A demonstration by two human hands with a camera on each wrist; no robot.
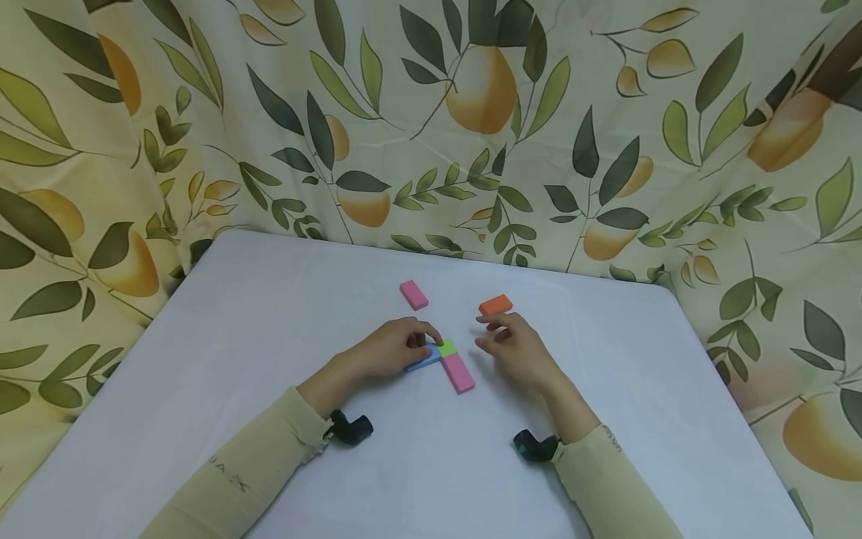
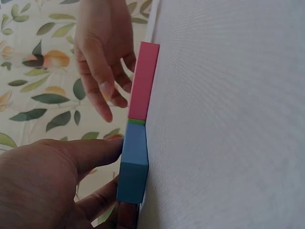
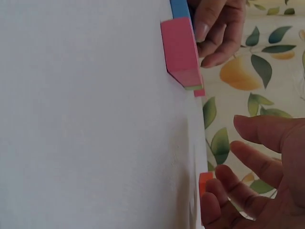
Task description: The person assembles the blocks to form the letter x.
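My left hand (image 1: pixel 393 348) holds a blue block (image 1: pixel 423 361) on the white table, with the thumb on it and the index fingertip at a small green block (image 1: pixel 447 347). The green block sits at the corner between the blue block and a pink block (image 1: pixel 459 373), which runs toward the front. In the left wrist view, the blue block (image 2: pixel 133 164) stands between the thumb and the fingers, partly hiding them. My right hand (image 1: pixel 518 348), fingers loosely bent and holding nothing, hovers to the right, just in front of an orange block (image 1: pixel 495 305).
Another pink block (image 1: pixel 414 294) lies farther back, behind my left hand. The white-covered table (image 1: pixel 269 299) ends at a curtain (image 1: pixel 431 150) printed with fruit and leaves. A small black wrist camera (image 1: pixel 352 428) sticks out at my left cuff, another (image 1: pixel 535 446) at the right.
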